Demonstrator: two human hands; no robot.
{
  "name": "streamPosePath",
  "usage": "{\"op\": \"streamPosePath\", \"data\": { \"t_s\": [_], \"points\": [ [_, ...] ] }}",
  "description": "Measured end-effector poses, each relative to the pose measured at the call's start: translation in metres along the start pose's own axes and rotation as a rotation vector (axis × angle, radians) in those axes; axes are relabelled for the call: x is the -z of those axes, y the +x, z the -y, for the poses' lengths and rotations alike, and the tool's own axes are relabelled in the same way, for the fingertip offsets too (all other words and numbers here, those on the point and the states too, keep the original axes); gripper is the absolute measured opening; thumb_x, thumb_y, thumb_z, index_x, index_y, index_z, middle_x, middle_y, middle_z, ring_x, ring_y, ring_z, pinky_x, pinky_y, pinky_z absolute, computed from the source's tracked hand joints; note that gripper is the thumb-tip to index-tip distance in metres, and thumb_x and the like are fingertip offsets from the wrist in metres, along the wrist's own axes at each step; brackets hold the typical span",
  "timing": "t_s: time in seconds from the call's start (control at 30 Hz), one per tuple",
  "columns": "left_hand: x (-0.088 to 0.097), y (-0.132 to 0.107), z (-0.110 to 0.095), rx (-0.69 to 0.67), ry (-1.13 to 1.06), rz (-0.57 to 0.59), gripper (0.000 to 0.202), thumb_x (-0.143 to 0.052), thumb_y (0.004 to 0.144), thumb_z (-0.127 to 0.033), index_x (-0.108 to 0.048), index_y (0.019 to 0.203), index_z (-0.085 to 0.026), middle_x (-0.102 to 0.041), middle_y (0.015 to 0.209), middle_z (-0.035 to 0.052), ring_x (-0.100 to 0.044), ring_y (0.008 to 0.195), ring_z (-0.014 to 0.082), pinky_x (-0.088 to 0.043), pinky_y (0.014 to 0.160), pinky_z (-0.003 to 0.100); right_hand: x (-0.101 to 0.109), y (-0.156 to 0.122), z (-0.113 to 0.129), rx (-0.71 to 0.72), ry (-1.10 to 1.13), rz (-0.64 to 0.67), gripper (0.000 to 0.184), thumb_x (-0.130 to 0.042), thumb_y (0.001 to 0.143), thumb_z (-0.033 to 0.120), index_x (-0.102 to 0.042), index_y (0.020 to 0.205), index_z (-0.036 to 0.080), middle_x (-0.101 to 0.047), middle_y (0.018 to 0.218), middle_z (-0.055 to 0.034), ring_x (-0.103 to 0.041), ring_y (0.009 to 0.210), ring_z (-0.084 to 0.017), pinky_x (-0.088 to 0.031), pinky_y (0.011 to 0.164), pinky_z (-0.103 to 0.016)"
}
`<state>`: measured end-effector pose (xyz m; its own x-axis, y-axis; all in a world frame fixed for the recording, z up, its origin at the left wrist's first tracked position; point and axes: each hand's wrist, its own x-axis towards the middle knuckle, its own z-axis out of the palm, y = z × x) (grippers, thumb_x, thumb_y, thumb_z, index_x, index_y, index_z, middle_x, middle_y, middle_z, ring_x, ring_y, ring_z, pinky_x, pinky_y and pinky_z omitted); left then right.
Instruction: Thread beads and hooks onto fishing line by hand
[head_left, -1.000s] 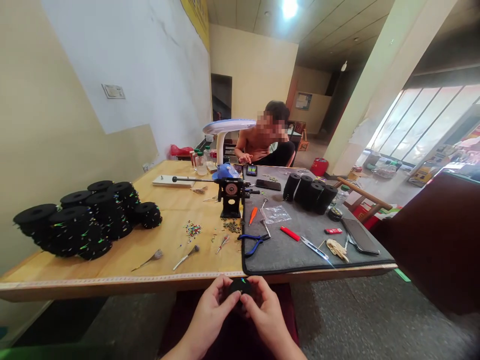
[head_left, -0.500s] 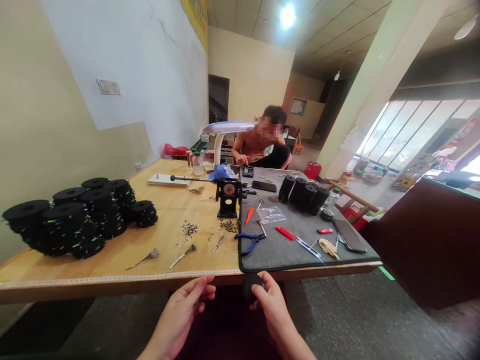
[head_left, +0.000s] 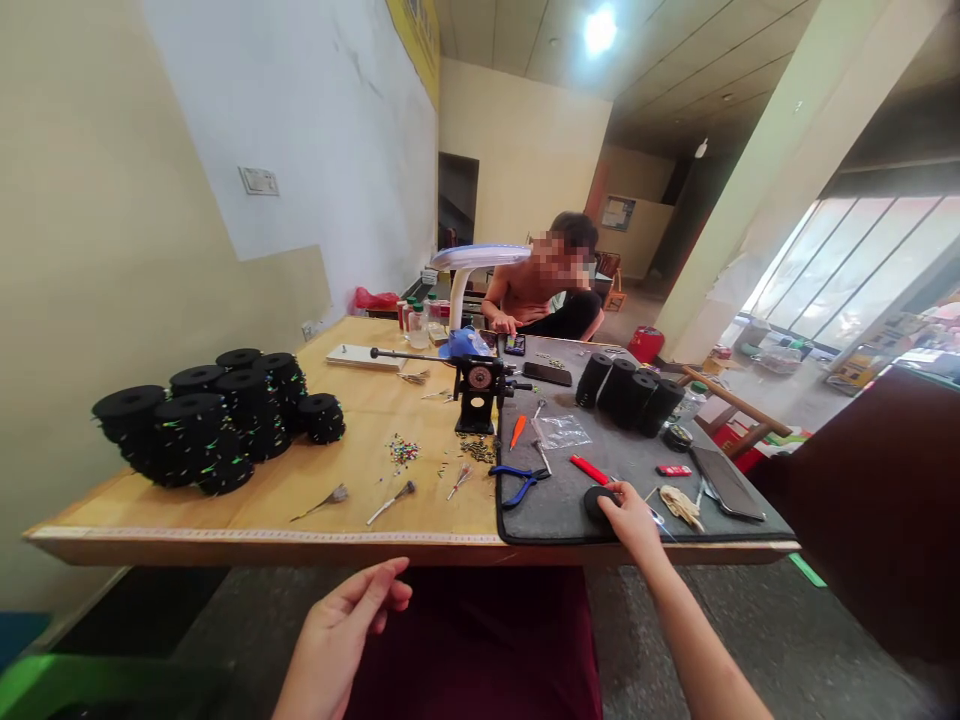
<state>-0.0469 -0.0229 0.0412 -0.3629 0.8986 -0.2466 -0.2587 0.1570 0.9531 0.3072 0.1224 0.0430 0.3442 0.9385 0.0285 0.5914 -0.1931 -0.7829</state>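
Left hand point(head_left: 341, 630) hangs below the bench point(head_left: 255, 500) edge, palm up, fingers point(head_left: 382, 590) loosely spread, holding nothing. Right hand point(head_left: 634, 522) reaches onto the grey mat point(head_left: 559, 510); its fingers close on a small black disc point(head_left: 600, 500) resting on the mat. Just beyond those fingertips: blue pliers point(head_left: 517, 482) to the left, red lighter point(head_left: 590, 469) ahead, scissors point(head_left: 660, 518) on the right.
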Motion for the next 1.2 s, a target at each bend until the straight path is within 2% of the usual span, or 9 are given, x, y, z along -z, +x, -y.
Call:
{"op": "streamPosePath", "data": {
  "t_s": [0.13,0.23,0.33,0.4,0.47,0.57,0.73,0.9,1.2],
  "points": [
    [-0.009,-0.005,0.009,-0.066,0.167,0.101,0.047,-0.069,0.064,-0.057,-0.077,0.085,-0.015,-0.072,0.063,0.006,-0.059,0.06,0.0185,-0.043,0.052,0.024,0.005,-0.01,0.003,0.106,-0.164,-0.086,0.027,-0.057,0.071,0.032,-0.065,0.093,0.018,-0.065,0.097,-0.0131,-0.059,0.093,-0.03,-0.039,0.078,-0.037],
    [-0.022,-0.006,0.01,-0.108,0.247,0.172,0.041,-0.065,0.069,-0.055,-0.077,0.079,-0.018,-0.071,0.06,0.0046,-0.061,0.061,0.0203,-0.047,0.06,0.026,0.001,-0.043,0.015,0.358,-0.298,-0.211,0.027,-0.052,0.08,0.033,-0.066,0.098,0.018,-0.063,0.106,-0.015,-0.054,0.102,-0.031,-0.038,0.087,-0.041],
    [-0.034,-0.007,0.008,-0.159,0.322,0.24,0.037,-0.063,0.072,-0.053,-0.077,0.073,-0.019,-0.072,0.059,0.0041,-0.063,0.063,0.0219,-0.049,0.066,0.028,-0.021,-0.091,0.032,0.477,-0.052,0.033,0.024,-0.054,0.084,0.038,-0.069,0.088,0.021,-0.069,0.09,-0.0109,-0.059,0.088,-0.027,-0.043,0.082,-0.038],
    [-0.04,-0.008,0.006,-0.192,0.373,0.268,0.035,-0.062,0.074,-0.051,-0.076,0.07,-0.02,-0.072,0.06,0.004,-0.064,0.065,0.023,-0.049,0.067,0.028,-0.044,-0.122,0.045,0.411,0.195,0.297,0.025,-0.057,0.084,0.042,-0.071,0.082,0.021,-0.07,0.082,-0.0087,-0.061,0.079,-0.023,-0.046,0.075,-0.034],
    [-0.044,-0.01,0.008,-0.228,0.419,0.289,0.033,-0.06,0.076,-0.049,-0.076,0.068,-0.02,-0.072,0.062,0.0041,-0.065,0.067,0.0237,-0.049,0.067,0.027,-0.066,-0.144,0.056,0.247,0.4,0.513,0.031,-0.06,0.08,0.048,-0.072,0.083,0.019,-0.07,0.077,-0.007,-0.061,0.07,-0.02,-0.047,0.062,-0.029],
    [-0.044,-0.01,0.015,-0.301,0.493,0.333,0.029,-0.058,0.08,-0.044,-0.076,0.074,-0.023,-0.074,0.067,0.0043,-0.066,0.067,0.0233,-0.048,0.066,0.026,-0.088,-0.156,0.069,-0.002,0.637,0.664,0.041,-0.064,0.073,0.055,-0.072,0.082,0.016,-0.069,0.074,-0.0058,-0.057,0.057,-0.014,-0.036,0.042,-0.02],
    [-0.037,-0.008,0.027,-0.434,0.643,0.36,0.021,-0.059,0.081,-0.04,-0.077,0.083,-0.028,-0.075,0.073,0.0049,-0.066,0.07,0.0233,-0.047,0.07,0.027,-0.094,-0.144,0.076,-0.168,0.782,0.669,0.038,-0.072,0.065,0.05,-0.07,0.073,0.013,-0.071,0.074,-0.0073,-0.059,0.055,-0.012,-0.031,0.037,-0.015],
    [-0.034,-0.003,0.034,-0.494,0.753,0.403,0.022,-0.057,0.082,-0.039,-0.077,0.087,-0.031,-0.076,0.075,0.0053,-0.066,0.072,0.024,-0.046,0.071,0.029,-0.089,-0.135,0.075,-0.201,0.921,0.645,0.037,-0.075,0.065,0.047,-0.067,0.075,0.012,-0.073,0.079,-0.01,-0.068,0.072,-0.018,-0.039,0.042,-0.015],
    [-0.036,0.005,0.048,-0.459,0.801,0.569,0.023,-0.056,0.081,-0.037,-0.078,0.082,-0.03,-0.075,0.069,0.0045,-0.066,0.065,0.0213,-0.045,0.063,0.026,-0.081,-0.125,0.079,-0.223,1.039,0.582,0.042,-0.077,0.063,0.048,-0.065,0.079,0.012,-0.072,0.074,-0.0091,-0.067,0.061,-0.015,-0.045,0.046,-0.018]
  ]
}}
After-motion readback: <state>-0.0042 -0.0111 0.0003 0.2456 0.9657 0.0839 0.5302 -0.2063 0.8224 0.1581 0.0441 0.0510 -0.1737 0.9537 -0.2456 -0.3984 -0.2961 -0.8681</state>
